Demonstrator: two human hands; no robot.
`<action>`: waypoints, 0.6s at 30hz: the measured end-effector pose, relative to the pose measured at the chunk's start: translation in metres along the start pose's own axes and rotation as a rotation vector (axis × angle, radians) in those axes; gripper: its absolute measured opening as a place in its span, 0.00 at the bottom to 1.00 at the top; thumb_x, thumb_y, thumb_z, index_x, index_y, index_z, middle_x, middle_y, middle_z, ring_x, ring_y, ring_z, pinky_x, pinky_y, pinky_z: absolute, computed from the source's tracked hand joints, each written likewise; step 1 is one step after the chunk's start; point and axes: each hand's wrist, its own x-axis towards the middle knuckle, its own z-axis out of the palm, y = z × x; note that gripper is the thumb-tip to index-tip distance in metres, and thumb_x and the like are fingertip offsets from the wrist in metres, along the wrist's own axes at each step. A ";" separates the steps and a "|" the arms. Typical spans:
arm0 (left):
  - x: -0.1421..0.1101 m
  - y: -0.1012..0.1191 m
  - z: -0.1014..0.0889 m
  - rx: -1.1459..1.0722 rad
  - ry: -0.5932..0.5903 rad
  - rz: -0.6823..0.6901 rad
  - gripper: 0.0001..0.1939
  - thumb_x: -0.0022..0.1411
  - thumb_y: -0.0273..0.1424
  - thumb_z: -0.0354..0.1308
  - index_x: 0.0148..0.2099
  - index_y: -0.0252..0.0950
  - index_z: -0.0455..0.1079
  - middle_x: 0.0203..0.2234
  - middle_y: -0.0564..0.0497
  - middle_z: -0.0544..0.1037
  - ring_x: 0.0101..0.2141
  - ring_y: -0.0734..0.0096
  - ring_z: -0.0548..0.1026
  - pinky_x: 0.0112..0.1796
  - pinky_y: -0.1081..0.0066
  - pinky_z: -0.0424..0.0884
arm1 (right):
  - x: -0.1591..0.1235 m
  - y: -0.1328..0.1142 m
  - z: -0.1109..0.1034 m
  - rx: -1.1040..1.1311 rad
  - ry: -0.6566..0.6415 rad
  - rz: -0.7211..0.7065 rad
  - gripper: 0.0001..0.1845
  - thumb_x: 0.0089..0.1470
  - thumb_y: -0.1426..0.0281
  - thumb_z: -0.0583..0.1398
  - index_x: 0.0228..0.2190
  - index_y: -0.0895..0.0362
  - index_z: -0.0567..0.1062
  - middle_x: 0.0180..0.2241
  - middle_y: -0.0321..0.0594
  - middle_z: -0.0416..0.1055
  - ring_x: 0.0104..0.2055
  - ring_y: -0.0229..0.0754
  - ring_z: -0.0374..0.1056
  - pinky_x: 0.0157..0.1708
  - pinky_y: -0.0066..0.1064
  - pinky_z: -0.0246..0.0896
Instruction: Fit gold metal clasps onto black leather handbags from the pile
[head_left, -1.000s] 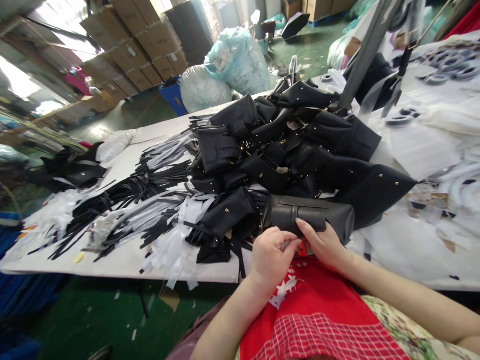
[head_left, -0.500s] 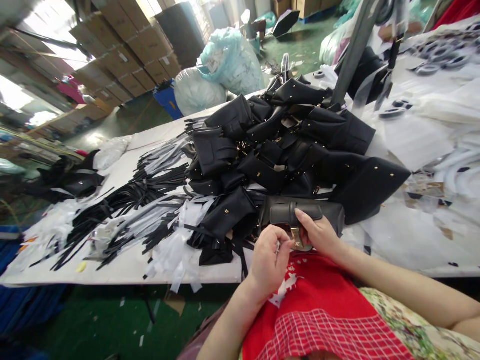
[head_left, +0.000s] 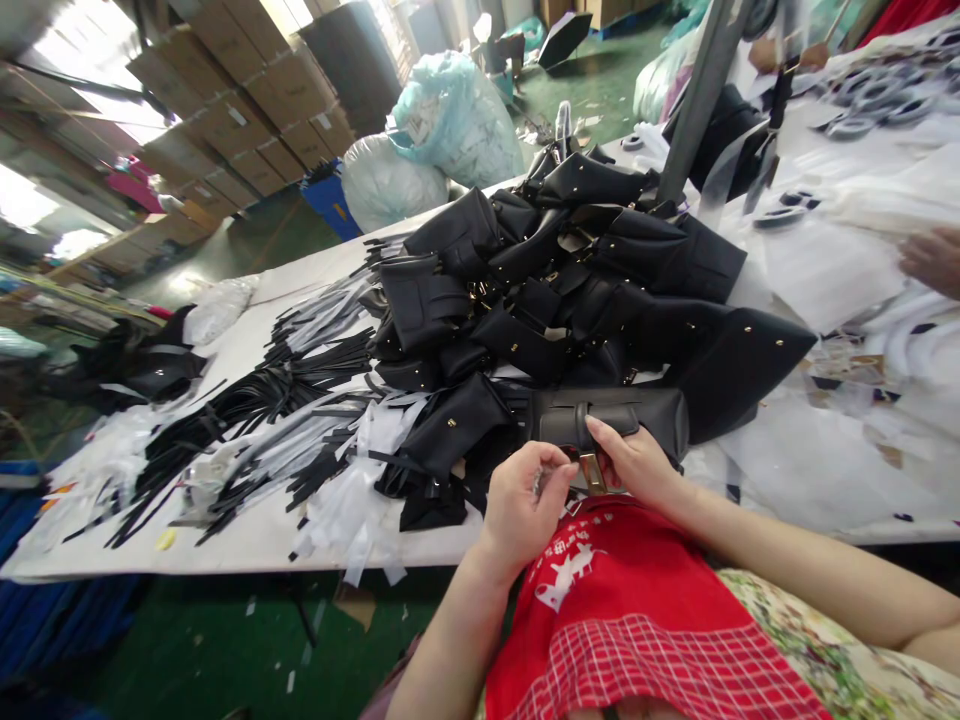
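A black handbag [head_left: 660, 415] lies at the table's front edge, against the red apron. My right hand [head_left: 637, 460] is closed on the bag's front, its thumb on the strap just above a gold metal clasp [head_left: 591, 472]. Just left of that clasp, my left hand [head_left: 527, 500] is curled with thumb and forefinger together. Something small and whitish shows inside its fingers, too small to name. Behind both hands rises a heap of black handbags [head_left: 540, 290] with gold studs and fittings. One black flap piece [head_left: 459, 425] with a gold mark lies left of my left hand.
Bundles of black straps [head_left: 247, 395] and white strips [head_left: 360, 510] spread over the left of the white table [head_left: 247, 555]. A grey post [head_left: 697, 110] stands behind the heap. At right, a co-worker's hand [head_left: 934, 262] is over white sheets [head_left: 832, 290]. Large plastic sacks [head_left: 457, 120] stand beyond.
My left hand has drawn slightly left, away from the clasp, which now shows more fully. My right hand keeps its hold on the handbag. A co-worker's hand has appeared at the right edge.
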 end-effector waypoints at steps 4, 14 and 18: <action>0.012 0.000 0.000 0.288 -0.157 0.184 0.08 0.63 0.32 0.57 0.43 0.39 0.76 0.26 0.51 0.75 0.28 0.72 0.71 0.32 0.73 0.68 | 0.000 0.001 0.001 -0.057 -0.070 -0.010 0.36 0.53 0.41 0.52 0.09 0.54 0.65 0.09 0.38 0.60 0.12 0.37 0.57 0.15 0.30 0.53; 0.036 -0.007 -0.001 0.194 -0.450 0.247 0.05 0.59 0.26 0.60 0.34 0.40 0.77 0.30 0.52 0.79 0.34 0.70 0.76 0.37 0.73 0.70 | -0.002 0.001 -0.002 -0.026 -0.291 0.072 0.33 0.54 0.44 0.53 0.12 0.56 0.64 0.09 0.34 0.60 0.11 0.34 0.56 0.11 0.25 0.49; 0.034 0.000 0.003 0.289 -0.449 0.256 0.05 0.61 0.27 0.59 0.32 0.38 0.73 0.32 0.50 0.79 0.35 0.67 0.76 0.38 0.70 0.69 | -0.002 0.005 -0.001 0.024 -0.342 0.065 0.34 0.53 0.43 0.52 0.13 0.57 0.65 0.09 0.33 0.59 0.11 0.33 0.56 0.12 0.24 0.49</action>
